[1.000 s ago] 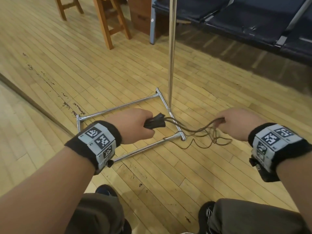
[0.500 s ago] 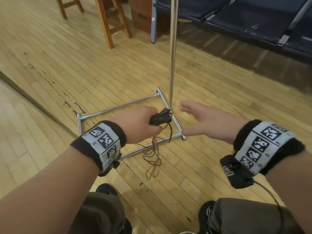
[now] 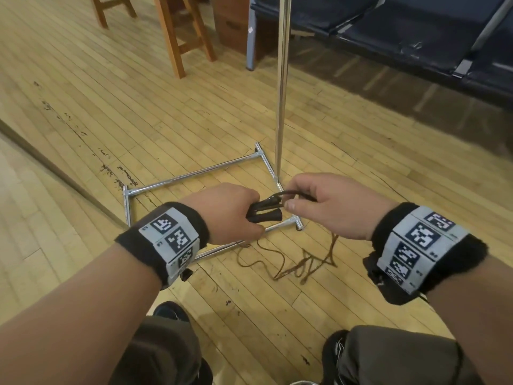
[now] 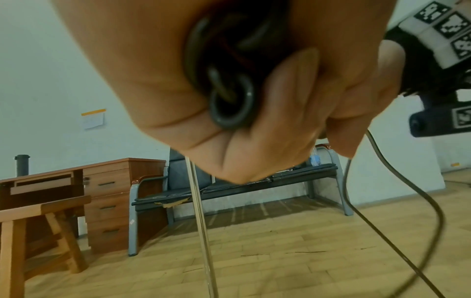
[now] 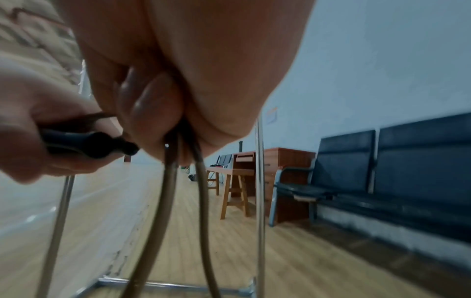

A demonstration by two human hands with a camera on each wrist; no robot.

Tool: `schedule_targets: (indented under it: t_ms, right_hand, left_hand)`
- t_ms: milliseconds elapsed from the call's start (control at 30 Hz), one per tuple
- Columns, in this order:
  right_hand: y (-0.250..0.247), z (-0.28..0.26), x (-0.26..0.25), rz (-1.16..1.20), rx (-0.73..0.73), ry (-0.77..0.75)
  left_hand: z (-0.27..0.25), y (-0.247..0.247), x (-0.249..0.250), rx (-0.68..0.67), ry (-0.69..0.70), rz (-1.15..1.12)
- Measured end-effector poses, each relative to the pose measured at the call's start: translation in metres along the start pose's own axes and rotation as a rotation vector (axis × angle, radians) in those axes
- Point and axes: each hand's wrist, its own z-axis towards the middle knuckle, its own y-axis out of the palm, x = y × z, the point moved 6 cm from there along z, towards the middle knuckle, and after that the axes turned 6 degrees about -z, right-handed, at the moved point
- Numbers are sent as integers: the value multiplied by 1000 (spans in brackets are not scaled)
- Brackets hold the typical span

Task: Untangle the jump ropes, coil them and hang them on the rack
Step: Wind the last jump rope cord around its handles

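Note:
My left hand [image 3: 241, 215] grips the two black handles [image 3: 265, 212] of a brown jump rope in a fist, low above the floor. The handles' butt ends [image 4: 230, 104] show inside the fist in the left wrist view. My right hand [image 3: 295, 200] pinches the rope right where it leaves the handles. Two strands [image 5: 173, 191] drop from the right fingers, beside the handles [image 5: 89, 143]. The remaining rope [image 3: 291, 262] lies in loose tangled loops on the floor below both hands. The chrome rack's pole [image 3: 281, 93] rises just behind my hands from its floor frame [image 3: 194, 173].
Wooden floor all around. Wooden stools [image 3: 180, 37] and a wooden cabinet [image 3: 230, 26] stand at the back, with a row of dark bench seats [image 3: 402, 31] at the back right. My shoes and knees [image 3: 388, 354] are at the bottom edge.
My right hand let go of the rope it held stretched to the right, opened, then came in and pinched the rope at the handles. The loops dropped to the floor.

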Motion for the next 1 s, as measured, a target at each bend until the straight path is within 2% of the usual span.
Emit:
schedule_targets:
  t_ms: [200,400,467,567,700,767,833,1000]
  right_hand:
    - [-1,-2,11,-204,-55,-7]
    - [13,-4,14,-170,-68,54]
    - [11,-4,11,-173,-53,62]
    - [4,-6,0,-309,-50,29]
    - [-4,-13,-20,-412,-43,-49]
    - [-14,-17,-20,-327,10,-51]
    - [-22,-14,-15,-163,48,-27]
    - [-22,-10,9,235,84,26]
  left_hand:
    - [-5,-5,-1,10,43,-155]
    - [-3,-10,-1,22,48,-385]
    - [-2,-12,-2,55,18,-352]
    - [2,-9,-7,85,-77,-203]
    - [8,5,-2,43,-139,-26]
    - [7,15,11,-8,-102,22]
    - [2,19,24,-33,-6,41]
    - [-12,16,61,32,249,12]
